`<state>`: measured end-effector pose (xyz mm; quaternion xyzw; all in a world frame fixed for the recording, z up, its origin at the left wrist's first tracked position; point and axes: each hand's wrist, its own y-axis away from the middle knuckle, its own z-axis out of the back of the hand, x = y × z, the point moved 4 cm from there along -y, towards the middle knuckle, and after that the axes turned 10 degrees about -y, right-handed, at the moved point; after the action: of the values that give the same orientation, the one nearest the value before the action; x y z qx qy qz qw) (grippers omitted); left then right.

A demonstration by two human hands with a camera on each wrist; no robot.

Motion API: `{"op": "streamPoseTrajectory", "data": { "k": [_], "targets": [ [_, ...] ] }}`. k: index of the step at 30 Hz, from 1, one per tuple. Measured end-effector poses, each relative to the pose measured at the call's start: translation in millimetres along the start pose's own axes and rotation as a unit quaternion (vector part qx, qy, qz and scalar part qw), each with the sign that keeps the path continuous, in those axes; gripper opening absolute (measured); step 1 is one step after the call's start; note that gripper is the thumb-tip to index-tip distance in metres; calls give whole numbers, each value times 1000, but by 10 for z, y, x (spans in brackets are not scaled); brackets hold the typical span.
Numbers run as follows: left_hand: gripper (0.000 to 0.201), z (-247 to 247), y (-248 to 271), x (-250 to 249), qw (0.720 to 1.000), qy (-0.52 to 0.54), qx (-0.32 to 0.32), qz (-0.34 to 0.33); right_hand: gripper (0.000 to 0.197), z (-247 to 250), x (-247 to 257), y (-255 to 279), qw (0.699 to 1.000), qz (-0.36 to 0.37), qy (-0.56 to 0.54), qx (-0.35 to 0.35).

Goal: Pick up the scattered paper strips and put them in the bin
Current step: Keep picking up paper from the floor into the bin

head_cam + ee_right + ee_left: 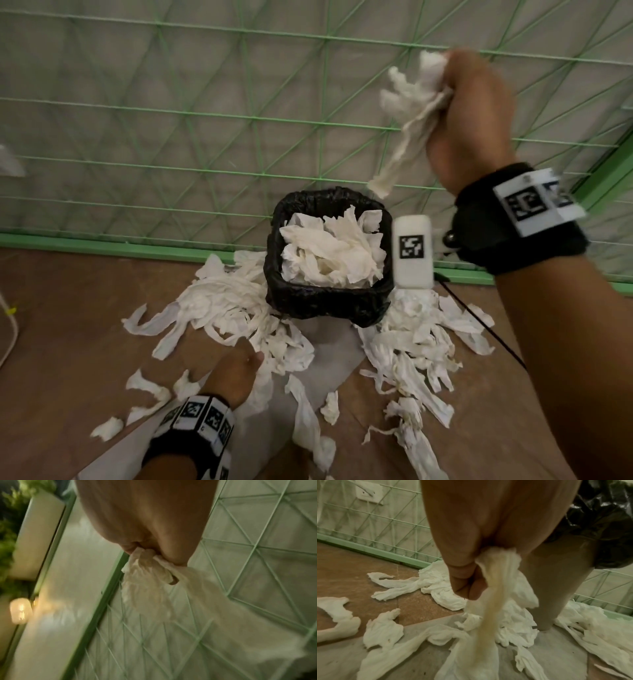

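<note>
A small bin (329, 298) lined with a black bag stands against the green fence, heaped with white paper strips (332, 253). More strips (219, 308) lie scattered on the floor on both sides of it. My right hand (469, 116) is raised above and right of the bin, gripping a bunch of strips (411, 99) that trails down toward the rim. In the right wrist view the same bunch (150, 574) hangs from the fist. My left hand (239, 366) is low at the left pile, gripping a strip (494, 577) that stretches to the floor.
A green wire fence (205, 120) with a green base rail (102, 245) closes off the back. A grey sheet (325, 373) lies under the bin on the brown floor. A black cable (486, 325) runs at the right, a white cord (10, 329) at the left edge.
</note>
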<state>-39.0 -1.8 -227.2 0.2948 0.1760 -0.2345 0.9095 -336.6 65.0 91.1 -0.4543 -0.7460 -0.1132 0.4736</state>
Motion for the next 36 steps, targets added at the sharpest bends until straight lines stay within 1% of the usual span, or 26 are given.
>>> {"op": "streamPoseTrajectory", "data": {
  "k": [1,3,4,6,7,8,9,10,11,13,14,15,18,20,21,22,24,26,28,30,31,32,33,34,35,36],
  "targets": [
    [15,5,-20,41,1000,-2,-2,-4,27,-57,-138,42,995,6,93,20],
    [25,49,-12,91,1000,-15,10,9,23,-17,-556,148,937,-23,336,98],
    [38,88,-12,114,999,-27,3,27,23,37,-775,240,887,-80,427,154],
    [50,249,-21,108,998,-30,-30,41,24,229,-1161,470,748,-187,578,268],
    [55,357,-25,91,998,-13,-52,40,29,316,-1293,581,677,-208,635,309],
    [61,506,-43,61,997,18,-58,48,34,363,-1341,686,621,-211,678,333],
    [67,645,-53,23,995,59,-69,48,39,389,-1387,766,584,-200,703,354],
    [72,805,-30,-51,989,113,-84,50,41,405,-1418,805,568,-192,711,367],
    [71,941,-38,-109,977,180,-110,41,40,387,-1396,820,578,-188,703,368],
    [38,1258,87,-413,952,265,-153,-1,34,335,-1273,766,641,-176,667,337],
    [22,1407,123,-608,947,275,-162,-27,30,316,-1196,707,683,-151,643,312],
    [16,1548,141,-809,941,282,-179,-61,30,300,-1096,644,731,-115,611,282],
    [24,1822,99,-1392,928,274,-201,-155,36,428,-776,451,889,-47,433,142],
    [11,1805,54,-1770,931,265,-146,-205,37,678,-671,426,938,-44,341,43],
    [9,1757,19,-1921,938,237,-123,-223,35,858,-686,432,941,-56,333,6],
    [17,1705,4,-2044,951,175,-116,-229,29,1061,-737,450,929,-79,361,-19],
    [41,1519,-93,-2147,966,8,-103,-236,17,1498,-893,559,853,-177,490,-20],
    [55,1282,-212,-2107,959,-134,-83,-234,16,1929,-1155,858,717,-338,608,50],
    [65,1109,-273,-2046,951,-207,-72,-218,18,2335,-1455,1295,576,-485,644,135],
    [67,1027,-255,-2026,945,-233,-88,-211,43,2626,-1664,1768,440,-586,651,197],
    [68,1014,-231,-2037,942,-231,-105,-220,49,2693,-1716,1989,395,-622,645,202],
    [68,1020,-196,-2046,941,-216,-127,-229,50,2745,-1780,2155,366,-636,649,200],
    [66,1050,-139,-2055,939,-193,-160,-236,49,2780,-1861,2295,371,-629,656,194],
    [62,1088,-81,-2050,936,-164,-204,-236,54,2761,-1971,2405,391,-612,658,200],
    [57,1134,6,-2026,926,-131,-266,-235,64,2747,-2075,2507,430,-586,658,196],
    [51,1172,119,-1985,905,-94,-339,-240,76,2691,-2135,2575,462,-564,661,179]
  ]
}}
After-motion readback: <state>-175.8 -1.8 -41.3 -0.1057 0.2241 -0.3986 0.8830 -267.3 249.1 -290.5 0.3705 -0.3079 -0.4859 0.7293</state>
